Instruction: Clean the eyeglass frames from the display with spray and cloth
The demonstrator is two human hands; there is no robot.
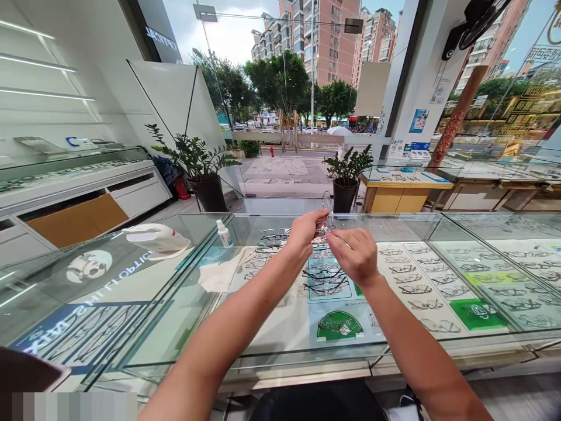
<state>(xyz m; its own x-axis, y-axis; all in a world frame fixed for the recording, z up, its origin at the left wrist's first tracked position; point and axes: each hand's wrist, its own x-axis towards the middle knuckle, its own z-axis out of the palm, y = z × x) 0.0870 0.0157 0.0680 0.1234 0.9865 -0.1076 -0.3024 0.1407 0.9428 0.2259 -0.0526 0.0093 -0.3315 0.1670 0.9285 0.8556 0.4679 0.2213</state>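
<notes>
Both my arms reach forward over a glass display case [272,342]. A pair of eyeglasses [326,203] with clear lenses and a thin frame is held up between my hands. My left hand [304,234] pinches it from the left side. The fingers of my right hand [356,252] are closed at its lower right part. Parts of the frame are hidden behind my fingers. Below, inside the case, rows of eyeglasses [324,283] lie under the glass. A white spray bottle [224,234] and a pale cloth [219,275] are left of my hands on the glass.
A white device [155,240] sits on the counter at the left. Two potted plants [205,193] stand beyond the case, before the glass doors. More display cases [495,228] extend to the right. A dark seat [318,403] shows at the bottom.
</notes>
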